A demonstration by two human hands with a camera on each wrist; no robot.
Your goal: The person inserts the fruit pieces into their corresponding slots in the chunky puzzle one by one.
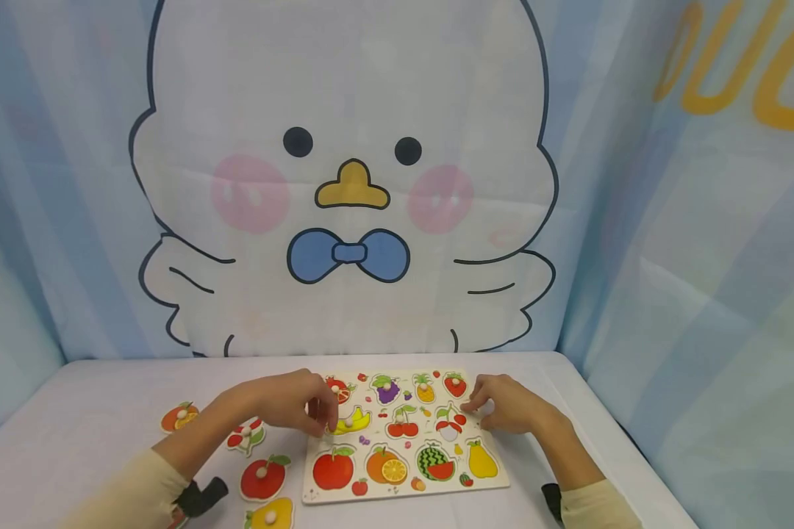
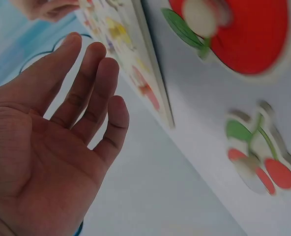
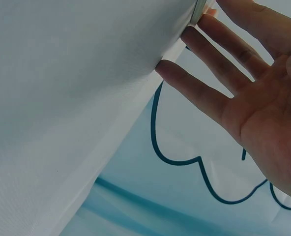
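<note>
A white wooden fruit puzzle board [image 1: 364, 494] lies on the table, with knobbed pieces such as grapes [image 1: 385, 389], pineapple [image 1: 426, 388] and strawberry [image 1: 456, 384] in its upper part. Over its left edge, beside the banana piece [image 1: 353, 420], hovers my left hand [image 1: 298, 400]. In the left wrist view its fingers [image 2: 106, 88] are loosely bent, with nothing seen in them. My right hand [image 1: 512, 404] is at the board's right edge; in the right wrist view its fingers [image 3: 199, 91] are fairly straight, their tips near the edge. Whether they touch it is unclear.
Loose knobbed pieces lie left of the board: an orange [image 1: 180, 417], cherries [image 1: 247, 436], an apple [image 1: 263, 479] and a yellow pear [image 1: 270, 516]. Part of another piece shows beneath the left wrist. A cartoon-printed curtain [image 1: 351, 316] stands behind the white table [image 1: 93, 433].
</note>
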